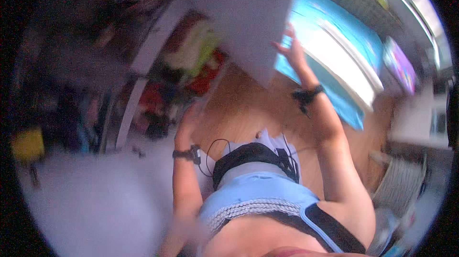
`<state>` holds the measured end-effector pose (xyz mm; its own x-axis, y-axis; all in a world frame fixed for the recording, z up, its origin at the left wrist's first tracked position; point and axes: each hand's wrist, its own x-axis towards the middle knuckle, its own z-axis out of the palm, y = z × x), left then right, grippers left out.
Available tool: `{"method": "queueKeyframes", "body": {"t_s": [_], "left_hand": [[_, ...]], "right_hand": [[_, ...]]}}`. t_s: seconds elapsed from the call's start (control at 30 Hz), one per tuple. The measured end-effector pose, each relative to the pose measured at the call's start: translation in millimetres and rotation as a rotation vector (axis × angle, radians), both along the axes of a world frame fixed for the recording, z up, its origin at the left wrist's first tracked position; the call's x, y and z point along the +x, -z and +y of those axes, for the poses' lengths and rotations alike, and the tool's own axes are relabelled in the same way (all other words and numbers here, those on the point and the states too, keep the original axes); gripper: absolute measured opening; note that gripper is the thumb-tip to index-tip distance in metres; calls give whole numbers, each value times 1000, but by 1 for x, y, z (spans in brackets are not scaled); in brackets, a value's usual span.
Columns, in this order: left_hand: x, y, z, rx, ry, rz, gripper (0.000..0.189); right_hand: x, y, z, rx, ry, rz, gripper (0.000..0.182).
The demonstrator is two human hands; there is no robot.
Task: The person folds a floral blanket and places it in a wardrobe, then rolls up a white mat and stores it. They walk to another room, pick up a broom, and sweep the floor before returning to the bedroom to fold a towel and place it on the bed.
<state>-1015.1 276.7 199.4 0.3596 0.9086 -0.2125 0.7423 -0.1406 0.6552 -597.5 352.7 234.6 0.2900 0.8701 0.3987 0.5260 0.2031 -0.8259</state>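
A white wardrobe door (pixel 247 17) stands swung out before me, its free edge beside my right hand (pixel 292 47). The fingers of that hand are spread near the edge; whether they touch it is unclear. My left hand (pixel 192 113) reaches towards the open wardrobe and is blurred, so its fingers and anything in them cannot be made out. Folded clothes, among them a yellow-green one (pixel 202 49) and a red one (pixel 204 79), lie on a shelf just beyond it. Both wrists wear dark straps, with a small device on the left one.
A second white door or panel (pixel 104 203) is at the lower left. Dark compartments with clothes fill the left side. A bed with light-blue and white bedding (pixel 344 63) stands at the right above a wooden floor (pixel 229 106). A woven basket-like object (pixel 400 181) is at the lower right.
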Motion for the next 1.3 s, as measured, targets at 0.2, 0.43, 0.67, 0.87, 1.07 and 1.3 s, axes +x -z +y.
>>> {"method": "queueKeyframes", "body": {"t_s": [0.2, 0.43, 0.67, 0.87, 1.07, 1.3], "left_hand": [[-74, -23, -78, 86, -257, 184, 52], [-96, -24, -157, -128, -460, 174, 53], [-96, -19, -154, -80, -490, 89, 56], [-94, -2, -136, -27, -326, 36, 60], [-41, -71, -104, -103, -122, 167, 61], [108, -145, -106, 989, 483, 37, 58]], "right_hand": [[11, 1, 6, -15, -74, 228, 25], [8, -1, -18, -7, 174, 16, 24], [1, 4, -7, 114, 58, 211, 21], [29, 24, -50, -115, 181, 35, 31], [-24, -26, -150, -349, 49, 466, 22], [-154, -54, -180, 174, -85, -548, 39]]}}
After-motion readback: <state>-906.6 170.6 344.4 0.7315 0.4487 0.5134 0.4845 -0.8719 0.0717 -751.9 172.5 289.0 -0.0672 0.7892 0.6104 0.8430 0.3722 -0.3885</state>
